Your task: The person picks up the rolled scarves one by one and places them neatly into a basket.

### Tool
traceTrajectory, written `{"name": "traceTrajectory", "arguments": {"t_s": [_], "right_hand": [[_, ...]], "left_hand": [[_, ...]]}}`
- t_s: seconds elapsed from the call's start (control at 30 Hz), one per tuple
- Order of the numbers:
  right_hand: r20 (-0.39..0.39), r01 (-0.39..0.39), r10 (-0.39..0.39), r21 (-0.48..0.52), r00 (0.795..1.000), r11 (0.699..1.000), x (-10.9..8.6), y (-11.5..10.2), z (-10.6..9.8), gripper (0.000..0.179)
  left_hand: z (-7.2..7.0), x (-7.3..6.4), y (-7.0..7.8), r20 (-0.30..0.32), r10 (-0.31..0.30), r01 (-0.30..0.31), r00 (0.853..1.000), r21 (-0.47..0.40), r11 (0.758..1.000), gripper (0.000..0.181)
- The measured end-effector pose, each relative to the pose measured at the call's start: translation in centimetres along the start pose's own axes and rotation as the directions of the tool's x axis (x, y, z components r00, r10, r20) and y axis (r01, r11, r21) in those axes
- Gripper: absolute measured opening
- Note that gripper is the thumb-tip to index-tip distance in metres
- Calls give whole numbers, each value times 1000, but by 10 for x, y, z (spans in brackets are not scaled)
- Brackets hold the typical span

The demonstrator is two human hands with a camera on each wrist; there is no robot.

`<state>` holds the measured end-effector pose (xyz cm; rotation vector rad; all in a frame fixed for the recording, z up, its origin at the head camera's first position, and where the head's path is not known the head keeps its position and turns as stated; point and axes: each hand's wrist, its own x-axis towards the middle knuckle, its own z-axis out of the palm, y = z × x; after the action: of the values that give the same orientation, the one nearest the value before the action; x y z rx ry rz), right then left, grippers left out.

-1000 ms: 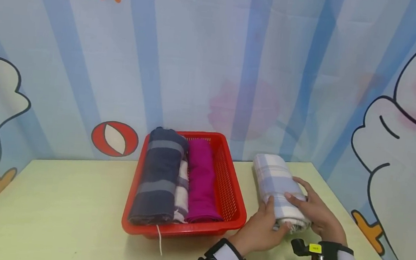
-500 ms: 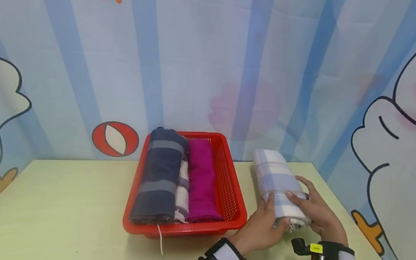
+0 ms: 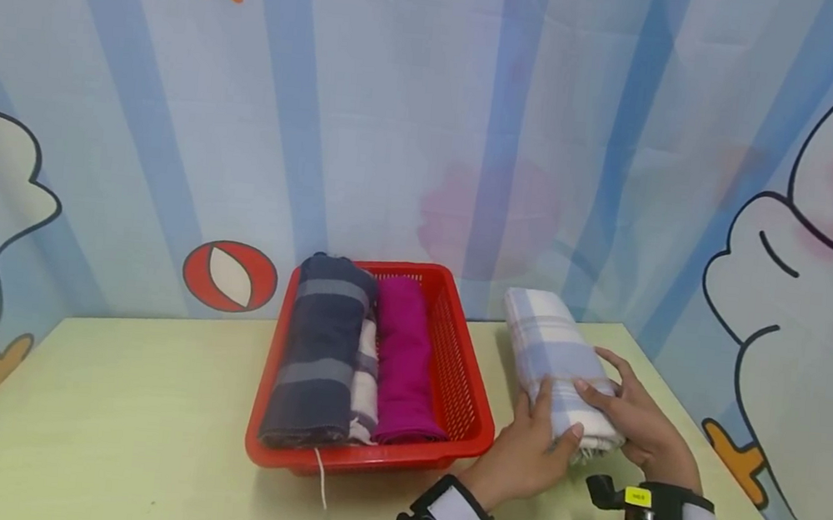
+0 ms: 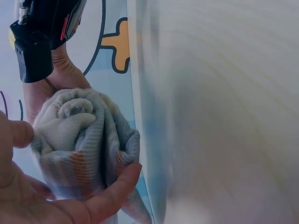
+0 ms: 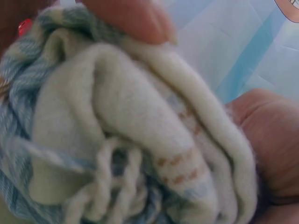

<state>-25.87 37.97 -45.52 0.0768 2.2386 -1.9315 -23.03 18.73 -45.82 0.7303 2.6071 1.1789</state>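
Note:
A rolled scarf (image 3: 558,353) in white and pale blue plaid lies at the right of the table in the head view. My left hand (image 3: 521,463) grips its near left side, thumb at the fringed end. From the right, my right hand (image 3: 644,433) holds the same roll, its thumb along the top. The left wrist view looks onto the coiled end of the scarf (image 4: 72,126), with fingers (image 4: 114,193) curved along its side. Close up in the right wrist view, white folds of the scarf (image 5: 121,98) and twisted fringe strands (image 5: 110,182) show.
Left of the hands stands a red plastic basket (image 3: 474,399). Inside are a dark blue striped roll (image 3: 323,326), a white-and-grey roll (image 3: 365,381) and a magenta roll (image 3: 407,359). A white string (image 3: 321,481) hangs over its front rim. A printed curtain (image 3: 414,126) closes off the back.
The scarf's far end has shifted up and slightly left in the head view, and its fringed end is less exposed. Both hands stay at nearly the same place on it. The basket has not moved.

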Motion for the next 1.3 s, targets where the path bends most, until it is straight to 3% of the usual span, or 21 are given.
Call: {"name": "traceTrajectory", "arguments": {"t_s": [0.63, 0.97, 1.07, 1.3], "right_hand": [[7, 4, -4, 76, 1000, 997, -4, -2, -7, 88], [67, 68, -79, 150, 995, 986, -10, -4, -14, 85], [101, 77, -100, 215, 990, 974, -12, -5, -16, 77], [194, 96, -173, 353, 966, 931, -14, -3, -19, 25]], "left_hand": [[-1, -2, 4, -21, 41, -40, 999, 29, 999, 70], [-4, -4, 9, -34, 70, -69, 997, 8, 998, 68], [-5, -4, 10, -37, 87, -87, 996, 13, 996, 68], [-5, -5, 11, -53, 128, -126, 990, 40, 991, 68]]}}
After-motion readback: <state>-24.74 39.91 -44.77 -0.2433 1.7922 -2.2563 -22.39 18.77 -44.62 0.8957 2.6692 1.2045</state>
